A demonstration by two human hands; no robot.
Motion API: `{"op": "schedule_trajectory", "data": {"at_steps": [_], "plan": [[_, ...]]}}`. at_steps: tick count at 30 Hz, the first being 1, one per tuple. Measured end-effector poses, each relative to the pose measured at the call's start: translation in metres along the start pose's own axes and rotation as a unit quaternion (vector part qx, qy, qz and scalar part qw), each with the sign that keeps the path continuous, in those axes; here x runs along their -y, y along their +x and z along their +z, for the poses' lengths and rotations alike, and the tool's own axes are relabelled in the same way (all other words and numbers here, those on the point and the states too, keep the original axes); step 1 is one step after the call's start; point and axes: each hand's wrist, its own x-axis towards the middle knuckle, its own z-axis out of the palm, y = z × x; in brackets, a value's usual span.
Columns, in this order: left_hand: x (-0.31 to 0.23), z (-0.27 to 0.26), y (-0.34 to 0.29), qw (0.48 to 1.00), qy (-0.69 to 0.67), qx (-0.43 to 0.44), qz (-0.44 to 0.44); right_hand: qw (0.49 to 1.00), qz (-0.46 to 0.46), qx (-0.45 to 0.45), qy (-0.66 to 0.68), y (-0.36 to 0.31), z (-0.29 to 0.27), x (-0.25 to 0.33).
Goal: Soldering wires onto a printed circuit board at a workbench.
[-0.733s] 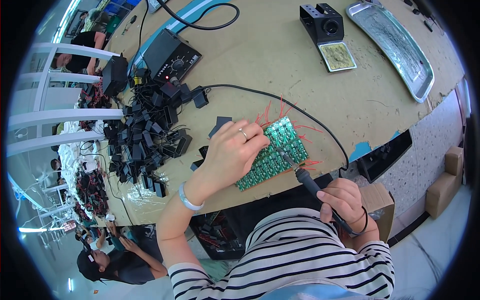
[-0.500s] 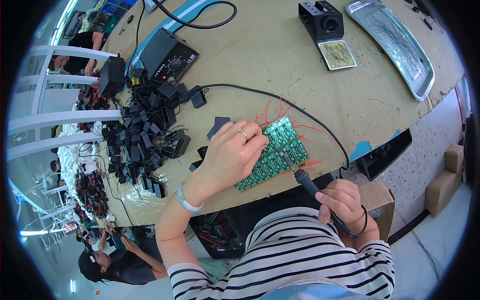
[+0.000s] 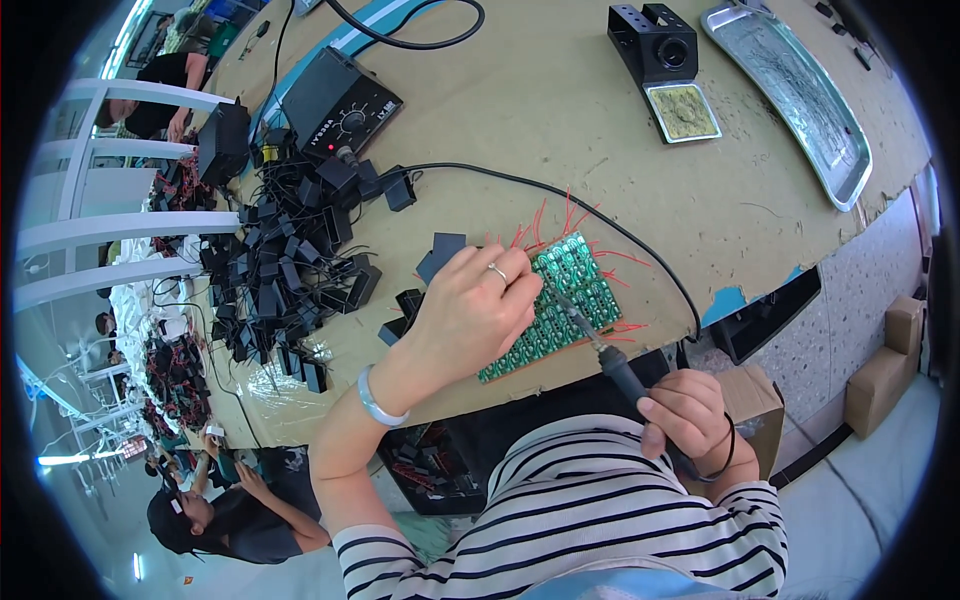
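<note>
A green circuit board panel [image 3: 575,325] lies near the table's front edge, with thin red wires [image 3: 540,222] sticking out along its far and right sides. My left hand [image 3: 475,305] rests over the board's left part, its fingers pinched together at the surface. What they pinch is hidden under the fingertips. In my right hand [image 3: 690,415], closed round its handle, is a soldering iron [image 3: 622,372]. The iron's tip slants down onto the board, just right of my left fingertips. Its black cord loops round my right wrist.
To the left stands a heap of small black boxes with cables [image 3: 275,270]. Behind it is a black soldering station [image 3: 342,105]. An iron stand [image 3: 655,45] with a sponge tray [image 3: 684,112] and a metal tray [image 3: 800,100] lie at the far right. Another person [image 3: 235,515] sits at the left.
Both hands stay at the board, with the iron's tip still on it. The view has shifted slightly; the iron appears moved a little toward me and right.
</note>
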Motion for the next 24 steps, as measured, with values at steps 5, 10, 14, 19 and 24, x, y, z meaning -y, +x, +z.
{"op": "schedule_trajectory", "data": {"at_steps": [5,10,14,19,24], "plan": [[-0.002,-0.001,0.000,1.000,0.010,0.005,-0.002,0.996,0.072,-0.057,-0.005,-0.004,-0.005,0.006],[-0.004,-0.003,0.001,1.000,0.018,0.014,-0.005,0.995,0.070,-0.070,-0.014,-0.005,-0.005,0.003],[-0.007,-0.006,0.003,0.999,0.038,0.036,-0.014,0.995,0.068,-0.065,-0.015,-0.006,-0.006,0.005],[-0.008,-0.008,0.001,0.996,0.072,0.051,-0.021,0.995,0.076,-0.062,-0.016,-0.003,-0.005,0.004],[-0.016,-0.015,-0.003,0.997,0.052,0.019,-0.051,0.994,0.086,-0.058,-0.017,-0.007,-0.009,0.009]]}}
